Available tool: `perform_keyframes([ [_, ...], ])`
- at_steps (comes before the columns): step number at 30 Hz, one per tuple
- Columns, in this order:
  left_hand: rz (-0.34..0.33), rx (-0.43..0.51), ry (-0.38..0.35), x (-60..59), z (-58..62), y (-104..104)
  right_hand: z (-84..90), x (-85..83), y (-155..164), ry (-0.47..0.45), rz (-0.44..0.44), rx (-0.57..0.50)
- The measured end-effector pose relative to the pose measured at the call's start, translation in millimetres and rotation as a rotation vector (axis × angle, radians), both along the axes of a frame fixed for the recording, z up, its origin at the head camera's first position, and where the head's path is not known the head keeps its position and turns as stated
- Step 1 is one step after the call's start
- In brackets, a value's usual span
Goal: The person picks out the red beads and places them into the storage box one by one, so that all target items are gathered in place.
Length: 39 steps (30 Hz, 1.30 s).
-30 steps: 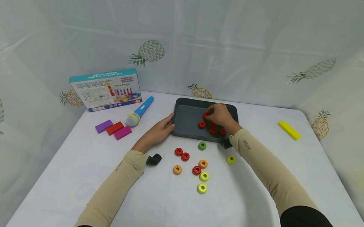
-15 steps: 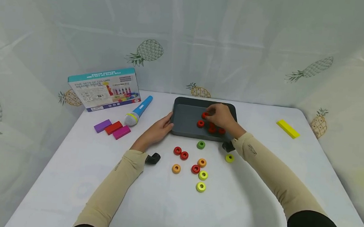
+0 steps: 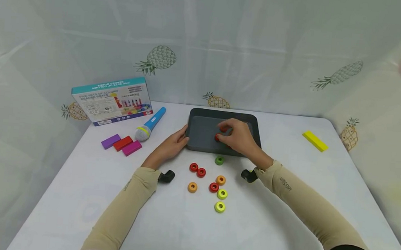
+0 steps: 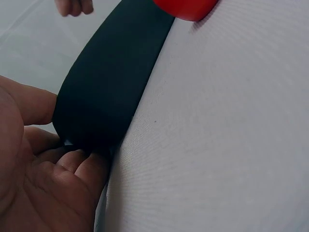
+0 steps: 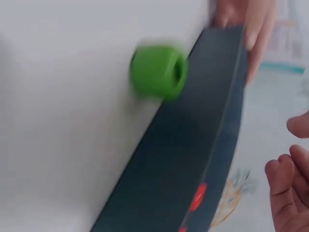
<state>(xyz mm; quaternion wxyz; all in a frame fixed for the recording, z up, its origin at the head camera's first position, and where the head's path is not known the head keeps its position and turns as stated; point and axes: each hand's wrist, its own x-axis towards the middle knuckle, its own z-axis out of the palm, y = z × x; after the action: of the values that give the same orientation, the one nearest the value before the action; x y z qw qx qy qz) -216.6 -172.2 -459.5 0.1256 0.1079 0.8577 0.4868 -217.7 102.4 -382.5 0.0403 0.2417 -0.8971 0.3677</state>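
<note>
Left hand point(image 3: 172, 144) grips the dark tray point(image 3: 199, 134) corner, fingers curled on its wall, steadying it on the tabletop point(image 3: 164, 224). Right hand point(image 3: 236, 135) hovers inside over red rings point(image 3: 217, 137); fingers loosely curled, pinch unclear. Other rings point(image 3: 213, 187) lie loose just outside.

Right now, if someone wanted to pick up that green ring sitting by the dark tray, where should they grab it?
Probably pinch the green ring across its outer rim from above, coming from the near side. It lies flat, hole up, close to the tray wall, so the far side is crowded, while the cloth on its near side shows bare.
</note>
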Motion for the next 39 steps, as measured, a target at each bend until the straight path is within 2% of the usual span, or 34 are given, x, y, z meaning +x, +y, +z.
perform_keyframes([
  [8,-0.005,0.005,0.0,0.9,-1.0,-2,-5.7,39.1,-23,-0.062,0.123,-0.004],
  [17,-0.013,0.005,0.016,0.3,-0.4,0,-17.6,68.6,-33,-0.132,0.143,0.007],
  [28,-0.001,0.013,0.022,-0.5,-0.1,0,-37.3,81.3,-36,-0.158,0.188,0.06],
  [33,-0.012,0.019,0.027,-0.2,0.6,0,-44.5,82.5,-38,-0.146,0.217,0.101],
  [39,-0.01,0.019,0.022,0.0,2.4,0,-48.7,81.1,-39,-0.127,0.221,0.091],
])
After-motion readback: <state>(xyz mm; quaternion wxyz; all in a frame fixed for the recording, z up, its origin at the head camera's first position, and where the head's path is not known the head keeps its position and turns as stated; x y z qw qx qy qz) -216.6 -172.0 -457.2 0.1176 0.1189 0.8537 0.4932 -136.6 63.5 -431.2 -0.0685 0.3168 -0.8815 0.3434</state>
